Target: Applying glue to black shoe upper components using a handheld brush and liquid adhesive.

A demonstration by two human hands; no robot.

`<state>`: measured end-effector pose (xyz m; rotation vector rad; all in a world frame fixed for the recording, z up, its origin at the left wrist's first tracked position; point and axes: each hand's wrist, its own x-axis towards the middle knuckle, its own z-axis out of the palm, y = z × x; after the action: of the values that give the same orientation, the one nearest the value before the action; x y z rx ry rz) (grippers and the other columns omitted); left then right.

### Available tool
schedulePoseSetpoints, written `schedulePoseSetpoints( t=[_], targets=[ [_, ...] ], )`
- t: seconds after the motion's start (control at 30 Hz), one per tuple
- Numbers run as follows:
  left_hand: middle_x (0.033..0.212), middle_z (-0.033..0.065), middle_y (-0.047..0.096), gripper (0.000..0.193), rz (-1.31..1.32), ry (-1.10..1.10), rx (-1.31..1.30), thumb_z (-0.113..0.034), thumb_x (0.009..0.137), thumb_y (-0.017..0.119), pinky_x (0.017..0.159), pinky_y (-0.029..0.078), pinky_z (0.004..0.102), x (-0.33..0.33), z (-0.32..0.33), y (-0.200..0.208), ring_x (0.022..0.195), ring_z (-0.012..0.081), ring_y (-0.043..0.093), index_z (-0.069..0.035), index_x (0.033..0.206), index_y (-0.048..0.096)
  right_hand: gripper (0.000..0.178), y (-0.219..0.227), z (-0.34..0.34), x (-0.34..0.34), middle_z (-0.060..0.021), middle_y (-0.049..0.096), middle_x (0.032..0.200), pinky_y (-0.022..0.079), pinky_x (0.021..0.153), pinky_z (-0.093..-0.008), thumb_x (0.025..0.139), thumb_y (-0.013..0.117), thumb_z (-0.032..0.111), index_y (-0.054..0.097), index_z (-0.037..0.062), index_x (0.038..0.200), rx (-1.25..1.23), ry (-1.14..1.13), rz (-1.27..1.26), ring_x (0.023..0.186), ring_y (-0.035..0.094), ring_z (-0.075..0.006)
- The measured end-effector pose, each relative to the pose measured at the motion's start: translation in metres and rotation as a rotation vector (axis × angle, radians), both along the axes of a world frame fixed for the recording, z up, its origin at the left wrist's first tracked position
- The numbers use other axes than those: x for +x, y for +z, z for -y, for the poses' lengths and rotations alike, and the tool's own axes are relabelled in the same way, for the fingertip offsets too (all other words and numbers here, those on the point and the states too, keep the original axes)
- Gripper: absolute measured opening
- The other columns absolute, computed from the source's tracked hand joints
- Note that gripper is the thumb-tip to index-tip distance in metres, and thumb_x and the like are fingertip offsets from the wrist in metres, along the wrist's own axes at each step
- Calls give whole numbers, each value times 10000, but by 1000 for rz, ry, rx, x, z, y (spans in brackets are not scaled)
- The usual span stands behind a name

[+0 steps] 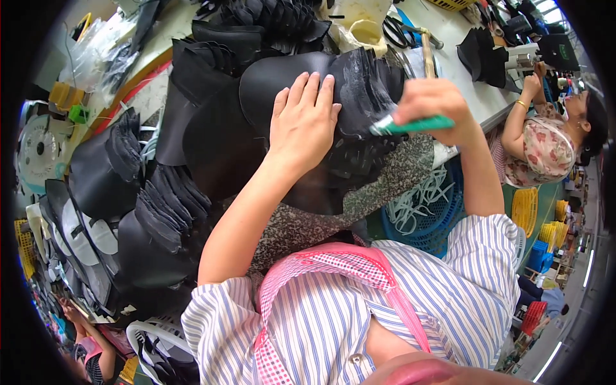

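Observation:
My left hand (305, 122) lies flat, fingers stretched out, on the top of a fanned stack of black leather pieces (276, 74). The stack's overlapping right edges (366, 90) carry whitish smears that look like glue. My right hand (436, 106) is closed around a green-handled brush (420, 125). Its pale bristle end points left and meets or almost meets the lower corner of the smeared edges; actual contact is hard to tell. Under the stack shows a speckled stone slab (391, 176).
More black leather stacks (170, 212) crowd the left and back. A stained glue pot (364, 35), scissors (393, 32) and a wooden-handled hammer (428, 54) lie at the back. Below the table edge, a blue basket (439, 224) holds pale strips. A co-worker (545, 144) sits at the right.

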<state>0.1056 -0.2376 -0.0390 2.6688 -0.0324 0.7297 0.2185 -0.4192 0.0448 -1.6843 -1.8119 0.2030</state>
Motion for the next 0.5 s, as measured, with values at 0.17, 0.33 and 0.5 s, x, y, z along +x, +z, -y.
schedulePoseSetpoints(
  t=[0.17, 0.33, 0.5],
  targets=[
    [1105, 104, 492, 358, -38, 13, 101, -237, 786, 474, 855, 303, 354, 6, 6, -3, 1065, 224, 419, -51, 1092, 488, 129, 16, 9, -5, -95, 572, 649, 347, 434, -239, 718, 599, 118, 587, -10, 717, 296, -281, -318, 518, 510, -155],
    [1082, 87, 500, 354, -63, 20, 70, -232, 773, 485, 849, 304, 342, 10, 1, -7, 1049, 208, 427, -53, 1078, 495, 107, 8, 0, -5, -61, 504, 595, 413, 490, -312, 642, 606, 116, 529, 51, 681, -64, 29, 88, 557, 512, -246],
    [1045, 75, 507, 356, -106, -18, 24, -226, 764, 492, 794, 335, 344, 13, -3, 10, 1000, 200, 448, -47, 1071, 498, 77, 30, 12, -10, -52, 570, 640, 419, 510, -244, 706, 603, 63, 563, -1, 722, 193, -368, -275, 581, 551, -131]
  ],
)
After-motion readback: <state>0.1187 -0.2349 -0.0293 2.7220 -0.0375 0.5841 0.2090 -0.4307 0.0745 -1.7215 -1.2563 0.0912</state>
